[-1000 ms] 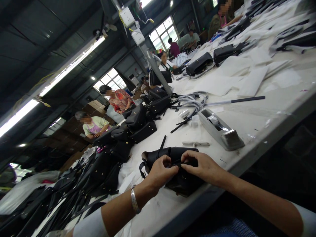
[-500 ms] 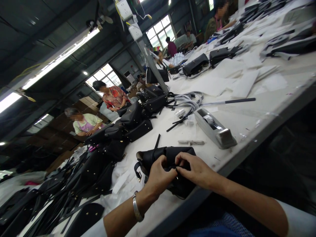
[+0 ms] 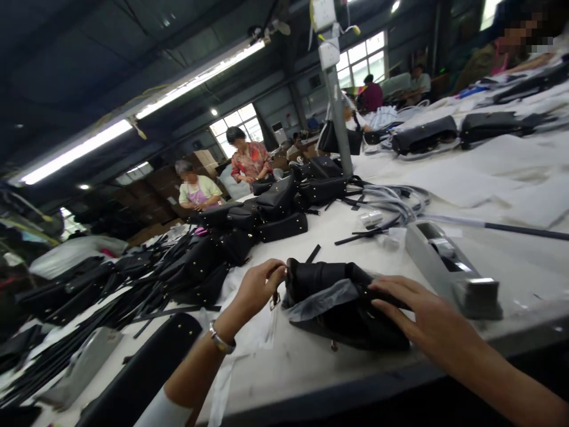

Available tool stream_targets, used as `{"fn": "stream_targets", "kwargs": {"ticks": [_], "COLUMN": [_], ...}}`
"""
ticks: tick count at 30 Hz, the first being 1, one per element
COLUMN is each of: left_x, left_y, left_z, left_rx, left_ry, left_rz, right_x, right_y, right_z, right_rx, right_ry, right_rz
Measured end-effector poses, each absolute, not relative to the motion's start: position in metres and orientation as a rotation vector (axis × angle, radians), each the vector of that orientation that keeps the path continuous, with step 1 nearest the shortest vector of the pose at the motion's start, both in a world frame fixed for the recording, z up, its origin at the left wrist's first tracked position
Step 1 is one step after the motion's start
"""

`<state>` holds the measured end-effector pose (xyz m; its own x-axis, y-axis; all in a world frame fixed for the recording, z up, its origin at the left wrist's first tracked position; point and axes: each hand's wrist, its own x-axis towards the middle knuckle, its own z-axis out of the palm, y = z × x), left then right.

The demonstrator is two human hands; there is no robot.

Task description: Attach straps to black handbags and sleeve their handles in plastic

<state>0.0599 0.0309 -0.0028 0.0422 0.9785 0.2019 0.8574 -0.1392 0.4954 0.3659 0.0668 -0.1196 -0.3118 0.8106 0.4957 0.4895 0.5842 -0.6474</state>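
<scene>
A black bag (image 3: 342, 323) lies near the table's front edge, with a translucent grey sheet (image 3: 317, 301) across its opening. At the bag's left end, my left hand (image 3: 255, 290) has its thumb and fingers pressed together on the bag's edge, just above a small metal buckle (image 3: 274, 300). My right hand (image 3: 418, 308) rests at the bag's right side with fingers stretched and slightly apart, touching the black material. A metal bracelet is on my left wrist.
A grey tape dispenser (image 3: 448, 267) stands right of the bag. Black bags (image 3: 280, 204) are piled behind and left, beside many black straps (image 3: 102, 338). Coiled grey straps (image 3: 400, 201) lie behind, near a metal post (image 3: 338, 118). Other people work at the far side.
My left hand has moved from the bag's middle to its left end, and my right hand to its right side. The bag is turned, and the grey sheet now shows. The view has shifted.
</scene>
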Motion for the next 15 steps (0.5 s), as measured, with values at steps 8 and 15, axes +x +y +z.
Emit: {"fn": "stream_targets", "kwargs": {"ticks": [8, 15], "left_x": [0.031, 0.006], "left_y": [-0.011, -0.022], "left_z": [-0.063, -0.110], "left_rx": [1.901, 2.029], "left_ry": [1.779, 1.746], "left_rz": [0.833, 0.875], "right_x": [0.302, 0.268], "right_y": [0.074, 0.087], "right_z": [-0.066, -0.051], "right_rx": [-0.567, -0.697], "right_ry": [-2.457, -2.625], "right_rz": [0.177, 0.600]}}
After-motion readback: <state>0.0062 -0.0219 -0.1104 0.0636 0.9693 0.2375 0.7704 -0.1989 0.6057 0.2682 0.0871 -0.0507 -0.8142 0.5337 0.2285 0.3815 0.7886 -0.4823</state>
